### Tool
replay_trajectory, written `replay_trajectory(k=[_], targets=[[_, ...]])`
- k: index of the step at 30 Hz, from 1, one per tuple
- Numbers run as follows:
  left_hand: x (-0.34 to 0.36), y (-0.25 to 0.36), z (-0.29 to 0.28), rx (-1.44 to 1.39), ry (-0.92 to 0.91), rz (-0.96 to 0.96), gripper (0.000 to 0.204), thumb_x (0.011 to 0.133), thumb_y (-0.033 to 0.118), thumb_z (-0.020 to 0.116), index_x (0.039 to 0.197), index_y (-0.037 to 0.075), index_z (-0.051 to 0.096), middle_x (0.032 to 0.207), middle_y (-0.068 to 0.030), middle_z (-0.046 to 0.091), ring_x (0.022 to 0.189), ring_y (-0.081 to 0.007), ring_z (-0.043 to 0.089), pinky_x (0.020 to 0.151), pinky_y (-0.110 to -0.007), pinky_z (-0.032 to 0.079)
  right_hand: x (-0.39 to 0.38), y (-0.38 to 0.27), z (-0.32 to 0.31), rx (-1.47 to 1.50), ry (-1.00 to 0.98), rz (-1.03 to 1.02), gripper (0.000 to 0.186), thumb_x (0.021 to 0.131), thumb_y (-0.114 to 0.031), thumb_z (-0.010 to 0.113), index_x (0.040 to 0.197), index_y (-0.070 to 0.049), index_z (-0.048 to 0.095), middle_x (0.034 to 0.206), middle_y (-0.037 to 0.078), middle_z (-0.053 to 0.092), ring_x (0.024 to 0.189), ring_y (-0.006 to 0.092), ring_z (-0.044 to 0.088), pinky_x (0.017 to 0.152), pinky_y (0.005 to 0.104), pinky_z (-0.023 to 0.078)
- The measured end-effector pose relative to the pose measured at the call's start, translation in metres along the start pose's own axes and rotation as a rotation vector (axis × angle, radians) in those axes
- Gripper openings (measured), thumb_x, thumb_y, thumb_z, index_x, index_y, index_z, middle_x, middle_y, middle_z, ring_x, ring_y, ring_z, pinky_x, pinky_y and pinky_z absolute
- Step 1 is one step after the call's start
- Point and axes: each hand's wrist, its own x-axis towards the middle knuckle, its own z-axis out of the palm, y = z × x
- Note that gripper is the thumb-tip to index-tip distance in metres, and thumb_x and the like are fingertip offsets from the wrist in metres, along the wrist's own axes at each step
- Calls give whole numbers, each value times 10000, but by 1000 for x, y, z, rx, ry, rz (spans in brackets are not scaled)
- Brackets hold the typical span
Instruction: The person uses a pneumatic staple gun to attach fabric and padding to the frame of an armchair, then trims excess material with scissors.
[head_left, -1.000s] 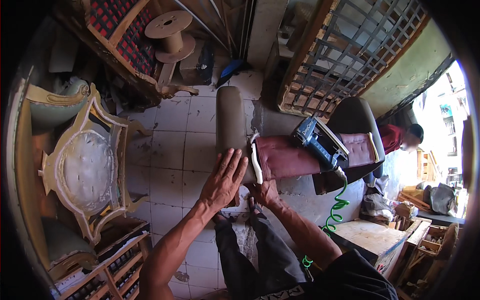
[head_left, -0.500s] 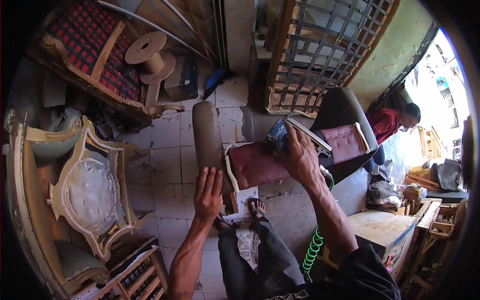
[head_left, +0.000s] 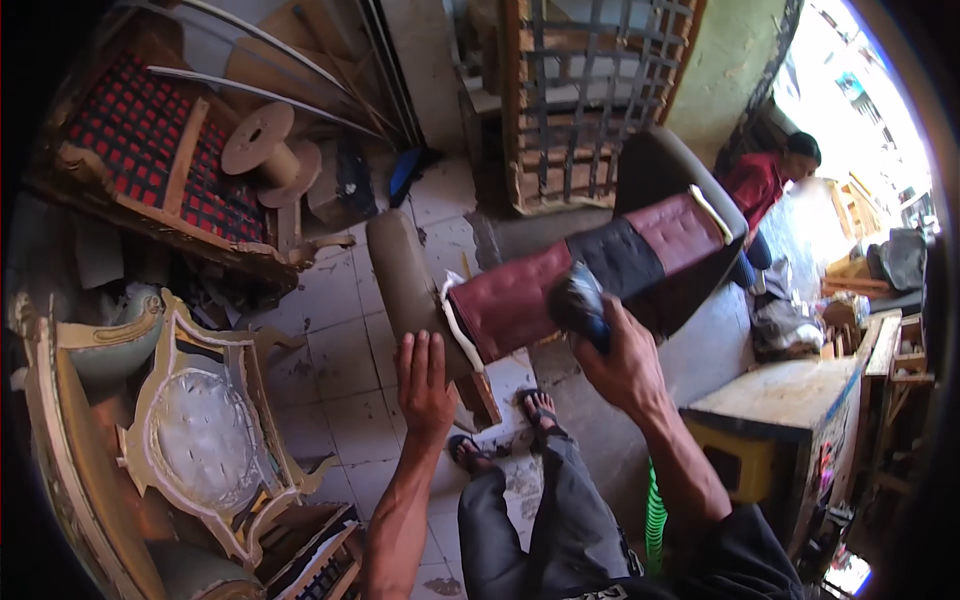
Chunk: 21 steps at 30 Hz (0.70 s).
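Note:
In front of me stands a piece of seating with a padded grey armrest (head_left: 398,275) on the left and a curved grey side (head_left: 665,165) at the far right. Between them runs a tufted panel (head_left: 505,300) in dark red and black, edged with whitish strips. My left hand (head_left: 425,385) lies on the near end of the armrest, fingers stretched out and holding nothing. Closed round a blue-and-black staple gun (head_left: 582,308), my right hand (head_left: 622,365) is over the near edge of the panel. The gun is blurred; whether it touches the panel I cannot tell.
Carved chair frames (head_left: 205,420) crowd the left, below a red-and-black webbed frame (head_left: 150,150) and a wooden spool (head_left: 265,150). Another webbed frame (head_left: 600,100) leans at the back. A green coiled hose (head_left: 655,515) hangs near a workbench (head_left: 780,395). A person in red (head_left: 755,185) sits far right.
The staple gun has swung round in my right hand and moved toward me, uncovering the black part of the panel. My left hand stays on the armrest. The whole view has shifted.

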Motion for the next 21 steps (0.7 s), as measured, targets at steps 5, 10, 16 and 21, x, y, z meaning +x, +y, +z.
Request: replay_trajectory(k=[5, 10, 16, 21], targets=[[14, 3, 0, 95, 73, 100, 695, 704, -89, 687, 1384, -31, 554, 1416, -199, 542, 1372, -410, 466, 1141, -535, 396, -120, 22, 27, 1358, -120, 775, 215, 819, -63, 617, 1023, 2, 629, 725, 59, 596, 557, 164, 550, 568, 327, 468], [17, 0, -1, 133, 69, 113, 646, 753, -90, 611, 1393, -22, 558, 1427, -212, 537, 1340, -439, 496, 1113, -518, 436, -144, 46, 136, 2339, -521, 999, 339, 888, -174, 553, 1206, -63, 582, 625, 3, 435, 469, 128, 398, 502, 305, 373], [23, 5, 5, 250, 53, 170, 679, 763, -63, 669, 1424, -21, 522, 1425, -206, 551, 1337, -411, 508, 1129, -484, 407, -126, 36, 217, 2838, -570, 933, 345, 901, -205, 547, 1234, -118, 568, 590, -41, 414, 445, 83, 370, 451, 266, 360], [16, -9, 7, 285, 93, 202, 648, 777, -43, 704, 1403, -11, 541, 1381, -207, 588, 1271, -384, 574, 1089, -447, 444, -123, 19, 244, 2973, -642, 847, 334, 893, -192, 529, 1215, -121, 581, 595, -48, 426, 452, 82, 396, 455, 262, 404]])
